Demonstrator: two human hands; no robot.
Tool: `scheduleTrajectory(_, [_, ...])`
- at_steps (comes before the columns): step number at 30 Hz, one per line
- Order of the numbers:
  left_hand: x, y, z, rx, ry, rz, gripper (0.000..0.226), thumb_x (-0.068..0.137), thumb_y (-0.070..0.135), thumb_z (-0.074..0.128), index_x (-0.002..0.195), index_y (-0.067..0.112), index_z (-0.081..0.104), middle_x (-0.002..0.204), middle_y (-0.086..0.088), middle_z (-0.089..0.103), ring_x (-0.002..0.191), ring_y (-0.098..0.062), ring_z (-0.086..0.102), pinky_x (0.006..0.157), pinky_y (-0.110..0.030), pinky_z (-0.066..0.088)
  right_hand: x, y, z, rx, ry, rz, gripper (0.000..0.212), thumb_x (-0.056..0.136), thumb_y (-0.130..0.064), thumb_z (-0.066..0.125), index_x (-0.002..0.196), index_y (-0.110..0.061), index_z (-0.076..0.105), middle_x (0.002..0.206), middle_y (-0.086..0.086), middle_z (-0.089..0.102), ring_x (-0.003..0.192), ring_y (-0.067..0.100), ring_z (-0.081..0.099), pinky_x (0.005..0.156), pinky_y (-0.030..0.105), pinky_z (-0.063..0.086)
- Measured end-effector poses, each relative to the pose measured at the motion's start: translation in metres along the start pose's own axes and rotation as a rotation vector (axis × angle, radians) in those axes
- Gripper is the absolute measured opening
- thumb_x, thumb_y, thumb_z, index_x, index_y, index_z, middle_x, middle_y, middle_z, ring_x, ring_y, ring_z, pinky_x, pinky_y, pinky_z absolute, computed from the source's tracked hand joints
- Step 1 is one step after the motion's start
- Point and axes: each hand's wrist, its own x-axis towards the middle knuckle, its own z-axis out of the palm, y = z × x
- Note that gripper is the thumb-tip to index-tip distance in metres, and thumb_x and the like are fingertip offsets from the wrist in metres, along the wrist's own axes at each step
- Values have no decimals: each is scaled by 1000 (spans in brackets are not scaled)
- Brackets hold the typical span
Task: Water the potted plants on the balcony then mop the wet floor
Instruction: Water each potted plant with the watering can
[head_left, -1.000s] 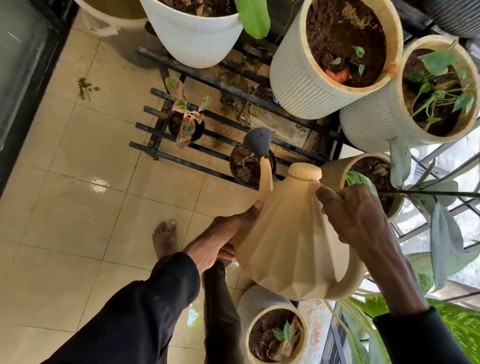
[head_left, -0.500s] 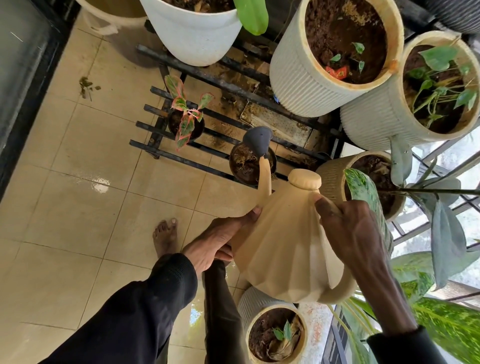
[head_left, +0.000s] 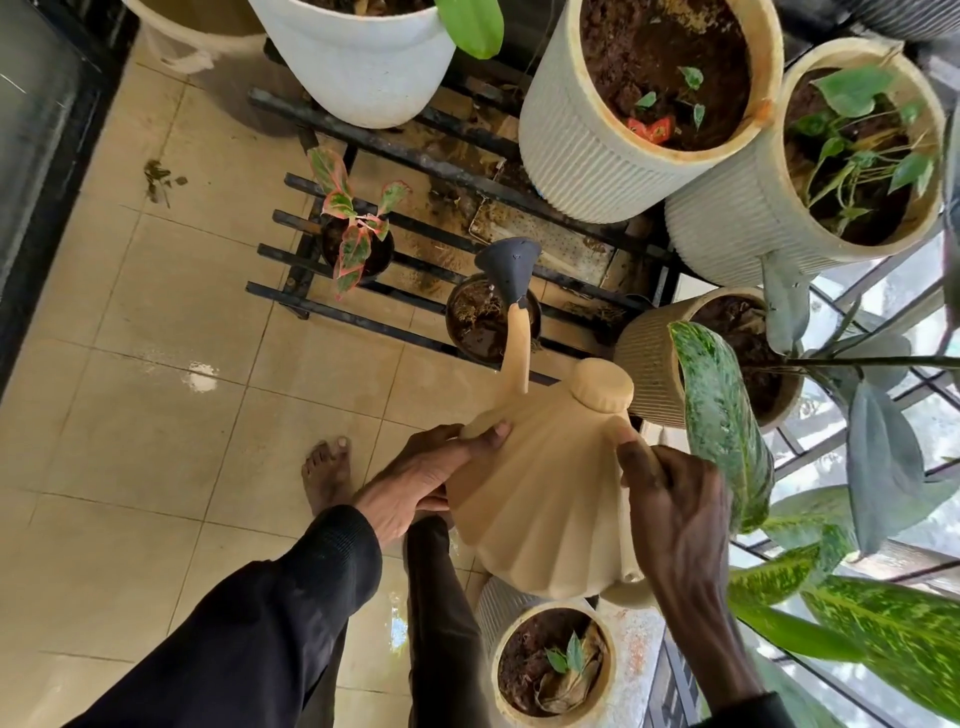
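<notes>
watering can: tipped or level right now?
Tipped. The watering can leans forward, its spout angled up with the grey rose over the small dark pot; drops show under the rose.

Legible text, labels, brands, numbers, signs: none found anywhere in the head view.
</notes>
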Motion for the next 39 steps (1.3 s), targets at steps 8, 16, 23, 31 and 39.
scheduleTrajectory(8, [7,-9,1,-55,44,-25,84,63,55,84,137,31,50,102,9,64,94,-9,60,68,-28,50,-13,27,12,60,-6,-17,72,94,-67,50,59,-4,54,56,15,55,55,31,52,55,36,35])
scheduleTrajectory(16, [11,-14,-3,-35,77,-44,98,55,46,86,143,26,48,126,-7,63,118,-29,58,75,-34,54,-20,23,20,123,-58,14,63,90,-60,50,57,-6,50,53,10,50,55,30,47,55,42,37])
scheduleTrajectory(23, [10,-17,-1,-3,82,-53,87,70,34,86,145,23,45,135,-11,61,118,-30,58,77,-36,53,-34,26,19,183,-9,-12,56,94,-48,57,55,-13,38,51,-4,32,52,11,30,49,27,24])
scheduleTrajectory(31, [7,-18,8,50,127,2,109,41,48,91,140,28,51,128,-4,64,113,-26,62,85,-40,56,-50,48,23,273,43,8,62,94,-49,55,57,0,48,51,13,42,52,15,31,49,22,25])
scheduleTrajectory(39, [9,-20,14,112,214,92,95,60,37,93,144,28,48,127,6,58,110,-16,59,91,-40,57,-58,56,26,380,76,-3,60,98,-46,55,57,-3,46,48,13,41,47,13,34,49,12,24])
